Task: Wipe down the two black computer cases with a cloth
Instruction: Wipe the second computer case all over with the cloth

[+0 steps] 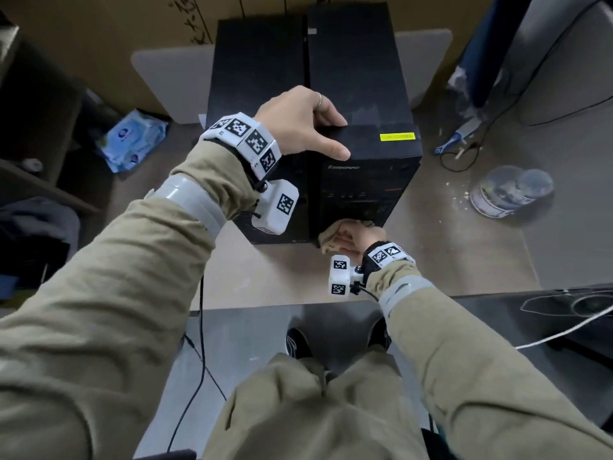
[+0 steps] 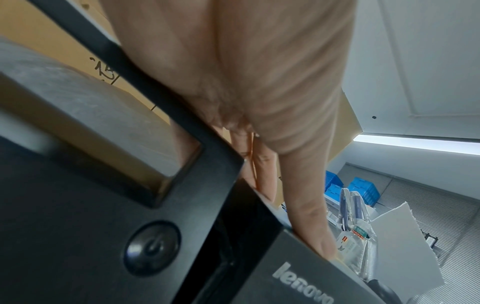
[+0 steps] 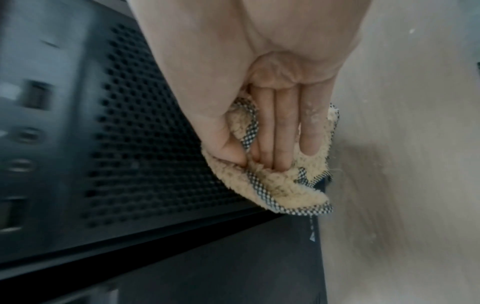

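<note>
Two black computer cases upright side by side on the table (image 1: 447,247), touching. Left hand (image 1: 300,119) draped over the front top edge of the right case (image 1: 361,94), fingers laid flat on its top, thumb stretched along the front lip just above the silver logo; nothing clenched, nothing gripped. Left case (image 1: 255,74) just beside that wrist, untouched by the fingers. Right hand (image 1: 356,237) low at the bottom front of the right case, fingers and thumb curled round a bunched tan cloth (image 3: 283,185) with checked trim, pressing it against the perforated grille near the lower corner. Cloth wrapped under and beyond the fingertips, one fold hanging over the case edge. Wet-wipe pack (image 1: 132,139) well off to the left of the left hand; a clear plastic jar (image 1: 510,190) well out to the right of both hands.
</note>
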Motion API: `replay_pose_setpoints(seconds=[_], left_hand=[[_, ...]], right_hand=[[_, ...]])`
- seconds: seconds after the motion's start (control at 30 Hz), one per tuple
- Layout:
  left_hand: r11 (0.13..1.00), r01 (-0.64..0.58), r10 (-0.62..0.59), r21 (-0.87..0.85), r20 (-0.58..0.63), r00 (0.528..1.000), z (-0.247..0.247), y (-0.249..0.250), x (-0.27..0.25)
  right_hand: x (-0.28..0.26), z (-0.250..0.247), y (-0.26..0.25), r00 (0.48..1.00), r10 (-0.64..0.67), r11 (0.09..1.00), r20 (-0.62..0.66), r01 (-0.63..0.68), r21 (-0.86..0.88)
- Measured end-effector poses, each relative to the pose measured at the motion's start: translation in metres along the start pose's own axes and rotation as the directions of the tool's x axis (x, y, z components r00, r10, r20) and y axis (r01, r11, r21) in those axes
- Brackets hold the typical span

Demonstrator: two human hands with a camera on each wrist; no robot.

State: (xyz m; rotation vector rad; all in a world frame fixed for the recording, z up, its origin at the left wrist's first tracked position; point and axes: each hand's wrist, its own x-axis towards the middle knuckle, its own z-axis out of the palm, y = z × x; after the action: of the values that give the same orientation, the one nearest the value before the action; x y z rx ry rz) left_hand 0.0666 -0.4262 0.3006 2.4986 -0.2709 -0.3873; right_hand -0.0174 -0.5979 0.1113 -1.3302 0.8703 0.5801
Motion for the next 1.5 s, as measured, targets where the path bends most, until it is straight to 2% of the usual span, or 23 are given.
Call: replay_pose_setpoints(seconds=[0.1,0.33,0.43,0.53,0.67,0.83,0.9,1.0,1.07,1.27,1.33,1.4,1.5], left_hand=[[1.0,0.001,-0.001,-0.014,-0.014,1.0,0.003,0.001,0.0],[1.0,-0.02,0.02,-0.019,-0.018,1.0,0.003,-0.001,0.003],[1.0,-0.015,0.015,-0.018,-0.024,1.0,0.004,0.001,0.001],[1.0,-0.014,0.013,-0.017,-0.033,0.999,0.002,0.001,0.002],[0.999,-0.017,0.016,-0.028,-0.038,0.999,0.002,-0.004,0.005],[0.999,-0.047,0.047,-0.025,-0.013,0.999,0.003,-0.005,0.007],[0.998,-0.05,0.05,-0.042,0.01,0.999,0.001,-0.005,0.009],[0.997,-0.035,0.036,-0.073,0.008,0.999,0.002,-0.005,0.01],[0.996,-0.044,0.044,-0.077,0.0,0.999,0.003,-0.004,0.009],[0.997,-0.039,0.039,-0.067,0.004,0.999,0.003,-0.004,0.008],[0.997,-0.037,0.037,-0.068,0.003,0.999,0.002,-0.003,0.006],[0.998,-0.032,0.032,-0.053,-0.014,0.999,0.001,-0.004,0.006],[0.998,-0.037,0.036,-0.05,-0.016,0.999,0.001,-0.003,0.005]], right_hand=[[0.015,0.001,0.013,0.997,0.016,1.0,0.076,-0.016,0.0],[-0.019,-0.007,-0.014,0.994,-0.107,0.978,0.017,0.102,0.184],[-0.023,-0.012,-0.02,0.99,-0.136,0.981,-0.045,0.141,0.131],[-0.007,-0.02,-0.011,1.0,-0.016,0.998,-0.012,0.016,0.054],[0.006,-0.031,0.0,1.0,-0.028,0.999,0.013,0.028,-0.016],[-0.002,-0.032,-0.013,0.987,-0.157,0.981,0.011,0.155,0.12],[0.002,-0.037,-0.018,0.988,-0.145,0.986,-0.046,0.149,0.08],[0.009,-0.047,-0.012,0.998,-0.025,0.998,-0.059,0.028,0.053],[0.006,-0.049,-0.005,0.995,0.005,0.997,-0.101,0.003,0.078],[-0.016,-0.046,-0.034,0.987,-0.143,0.982,-0.066,0.15,0.113],[-0.011,-0.051,-0.036,0.987,-0.126,0.985,-0.096,0.136,0.11],[-0.008,-0.054,-0.032,0.992,-0.062,0.996,-0.111,0.069,0.062],[0.002,-0.057,-0.019,0.993,-0.069,0.995,-0.095,0.075,0.062]])
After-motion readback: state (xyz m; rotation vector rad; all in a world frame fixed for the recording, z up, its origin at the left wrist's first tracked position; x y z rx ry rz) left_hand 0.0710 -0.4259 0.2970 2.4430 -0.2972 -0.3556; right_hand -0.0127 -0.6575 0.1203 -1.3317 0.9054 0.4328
